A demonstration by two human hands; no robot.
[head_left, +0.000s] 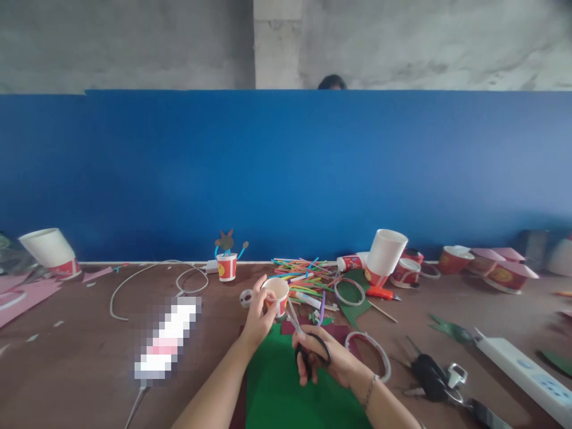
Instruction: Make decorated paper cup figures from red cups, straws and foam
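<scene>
A red and white paper cup (280, 289) with its mouth tipped toward me is gripped in my left hand (260, 313), fingers curled round its left side. In my right hand (328, 351) is a pair of scissors (329, 351) with black handles; its blades are parted and point up toward the cup's right edge. Whether the blades touch the cup, I cannot tell. Under both hands lies green paper (286, 393), on top of dark red paper (342, 330). A roll of clear tape (245, 298) is just left of the cup.
Colourful sticks (308, 274) lie piled behind the cup. A decorated cup (227, 268) stands back left. Stacked cups (385, 256), a red cutter (383, 292), keys (431, 375) and a power strip (527, 375) are to the right. A blue partition (286, 173) closes off the table's back.
</scene>
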